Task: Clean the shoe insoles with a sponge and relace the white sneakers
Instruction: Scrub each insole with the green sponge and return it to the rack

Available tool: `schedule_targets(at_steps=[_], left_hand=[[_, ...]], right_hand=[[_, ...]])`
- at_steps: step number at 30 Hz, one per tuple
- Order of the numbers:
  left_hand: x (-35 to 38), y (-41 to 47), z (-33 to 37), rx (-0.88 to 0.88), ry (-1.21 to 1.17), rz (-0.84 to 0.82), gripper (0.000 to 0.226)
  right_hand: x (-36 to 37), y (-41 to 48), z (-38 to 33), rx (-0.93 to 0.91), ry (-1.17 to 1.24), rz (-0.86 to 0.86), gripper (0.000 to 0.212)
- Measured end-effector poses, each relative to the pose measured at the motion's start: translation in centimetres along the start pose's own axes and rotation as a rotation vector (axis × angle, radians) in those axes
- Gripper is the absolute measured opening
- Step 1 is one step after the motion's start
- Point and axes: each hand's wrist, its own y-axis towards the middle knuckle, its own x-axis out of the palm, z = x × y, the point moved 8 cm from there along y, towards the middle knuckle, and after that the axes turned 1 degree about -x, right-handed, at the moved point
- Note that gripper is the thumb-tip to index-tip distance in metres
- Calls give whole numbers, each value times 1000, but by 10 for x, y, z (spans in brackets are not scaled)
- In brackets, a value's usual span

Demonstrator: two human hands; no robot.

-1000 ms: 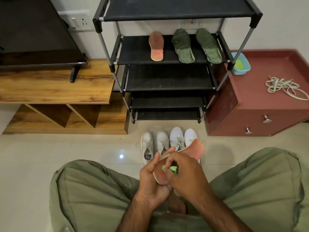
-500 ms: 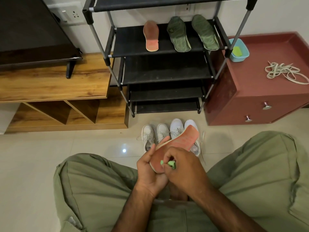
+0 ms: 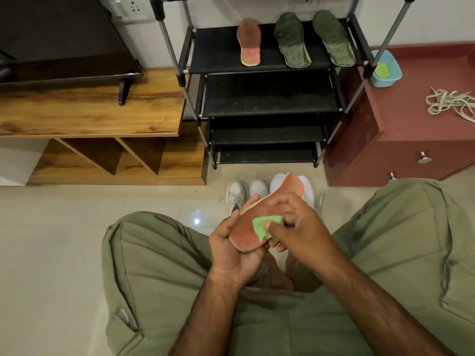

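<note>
Since 0.5 s ago more of the green sponge [image 3: 264, 226] shows from under my operator's fingers, and it sits a bit further from the heel end of the held insole [image 3: 246, 233]; the insole's toe end now points up over the white sneakers [image 3: 235, 194]. Left hand [image 3: 231, 250] cups the heel end from below, thumb along the near edge and fingers curled round the far side, so it's gripping the insole. Right hand [image 3: 303, 232] pinches the sponge btwn thumb and fingertips and presses it flat on the insole's red face. Both hands are over the lap, btwn 2 knees in olive trousers.

4 sneakers stand in a row on the tiled floor just in front of the black shoe rack [image 3: 270, 98]; the right 2 are partly hidden behind the insole. On a rack shelf lie 1 red insole [image 3: 249, 42] and 2 green insoles [image 3: 291, 39], side by side, apart from each other. Right of the rack, a maroon cabinet [image 3: 411, 129] carries a blue tub [image 3: 390, 73] w/ a 2nd green sponge inside and, nearer the right edge, a loose heap of white laces [image 3: 449, 102]. Left of the rack is a wooden TV unit [image 3: 90, 114]
</note>
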Motion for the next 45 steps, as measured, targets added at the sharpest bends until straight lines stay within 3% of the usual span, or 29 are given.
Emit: schedule_targets(at_steps=[4,8,12,18,21,25,29,33,40,45], left_hand=[[1,-9,-4,10,13,-11,63],[5,-13,-11,12,12,-18,66],[8,-13,-15,22,48,-8,73],[19,0,-31,-45,67,-116,67],[24,4,-33,-52,54,-165,61],[20,8,-34,-64,62,-180,58],[17,12,-31,-57,85,-160,55],[15,15,-32,-79,1,-145,61],[14,10,-31,-178,-64,-201,62],[18,11,-29,-158,-58,-147,71]], right_hand=[[-24,-9,1,13,236,61,17],[-20,-19,13,19,315,-66,34],[-15,-25,9,-186,-11,-81,41],[-16,-30,5,-466,-236,29,31],[-14,-30,0,-610,-542,102,28],[-6,-31,-5,-665,-843,136,18],[-9,-26,-10,-672,-800,183,7],[-22,-20,-13,-679,-613,234,27],[25,-26,-18,-778,-582,-22,28],[4,-3,-20,-661,-643,126,31]])
